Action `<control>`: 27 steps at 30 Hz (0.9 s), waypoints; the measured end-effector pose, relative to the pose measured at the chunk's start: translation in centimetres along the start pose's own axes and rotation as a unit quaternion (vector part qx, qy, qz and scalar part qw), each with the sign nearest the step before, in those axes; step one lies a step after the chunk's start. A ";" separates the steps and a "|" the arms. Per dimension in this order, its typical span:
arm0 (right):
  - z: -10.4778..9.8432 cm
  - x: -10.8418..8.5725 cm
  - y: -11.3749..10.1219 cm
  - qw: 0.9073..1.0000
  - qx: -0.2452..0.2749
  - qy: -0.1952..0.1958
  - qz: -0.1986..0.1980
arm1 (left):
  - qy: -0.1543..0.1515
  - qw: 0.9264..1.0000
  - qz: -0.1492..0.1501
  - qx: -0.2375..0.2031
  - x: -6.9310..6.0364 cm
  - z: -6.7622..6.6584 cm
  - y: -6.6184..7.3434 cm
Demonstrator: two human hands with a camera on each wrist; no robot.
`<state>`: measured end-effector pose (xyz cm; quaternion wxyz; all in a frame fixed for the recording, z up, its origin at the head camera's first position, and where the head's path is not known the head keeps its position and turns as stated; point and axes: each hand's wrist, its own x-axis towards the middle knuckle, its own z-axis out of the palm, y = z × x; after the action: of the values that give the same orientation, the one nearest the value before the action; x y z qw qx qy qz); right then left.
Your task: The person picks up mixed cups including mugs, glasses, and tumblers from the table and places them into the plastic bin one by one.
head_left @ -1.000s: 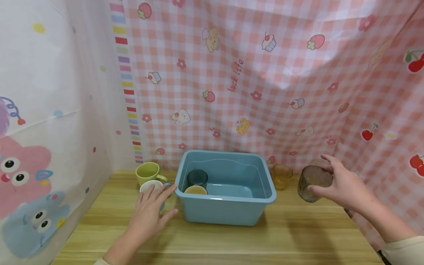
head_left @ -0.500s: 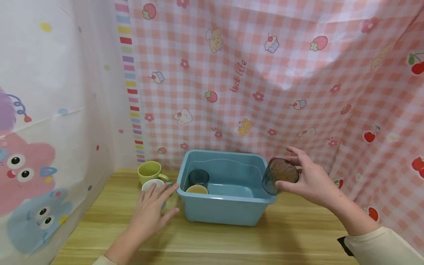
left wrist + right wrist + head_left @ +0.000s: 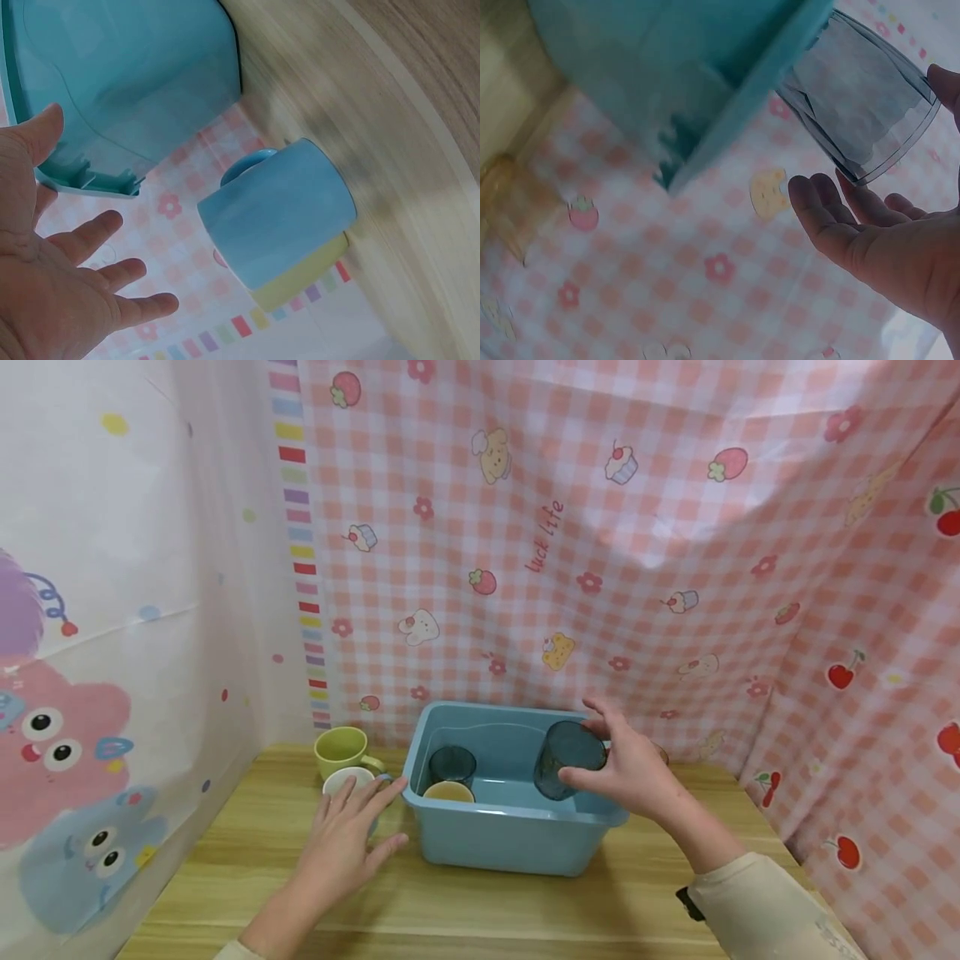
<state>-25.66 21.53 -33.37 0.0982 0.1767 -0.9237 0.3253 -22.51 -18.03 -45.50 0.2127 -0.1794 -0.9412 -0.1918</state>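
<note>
My right hand (image 3: 630, 768) grips a dark see-through glass (image 3: 568, 762) by its sides, thumb in front and fingers behind. The glass is tilted over the right part of a blue plastic bin (image 3: 517, 842). Inside the bin, at the left, stand another dark glass (image 3: 452, 763) and a yellow cup (image 3: 448, 791). My left hand (image 3: 339, 839) has its fingers spread near the bin's left corner and holds nothing. It partly covers a light-blue mug with a white inside in the head view; the left wrist view shows this blue mug (image 3: 277, 214) apart from the fingers.
A green mug (image 3: 341, 752) stands behind the blue one, left of the bin. An amber glass (image 3: 521, 202) stands right of the bin, mostly hidden by the right hand in the head view. Checked cloth (image 3: 450, 543) hangs behind the wooden table (image 3: 420, 910).
My right hand has carried the dark glass leftward, from the table's right side to above the bin. The left hand has stayed nearly still; the view has shifted slightly.
</note>
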 end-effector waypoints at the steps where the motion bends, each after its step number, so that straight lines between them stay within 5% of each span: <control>1: 0.5 0.2 0.0 1.000 0.005 -0.003 0.000 | 0.002 1.000 0.002 -0.001 0.0 0.0 0.0; 18: 6.3 3.5 1.2 0.993 0.043 -0.079 0.082 | -0.002 1.000 -0.004 -0.001 -0.1 0.3 -0.1; 27: 8.0 4.6 1.5 0.989 0.039 -0.104 0.094 | 0.002 1.000 -0.002 0.005 -0.1 0.2 -0.1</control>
<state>-31.02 16.35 -39.05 -0.0361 0.1260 -0.9281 0.3485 -22.58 -18.04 -45.76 0.2152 -0.1760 -0.9419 -0.1884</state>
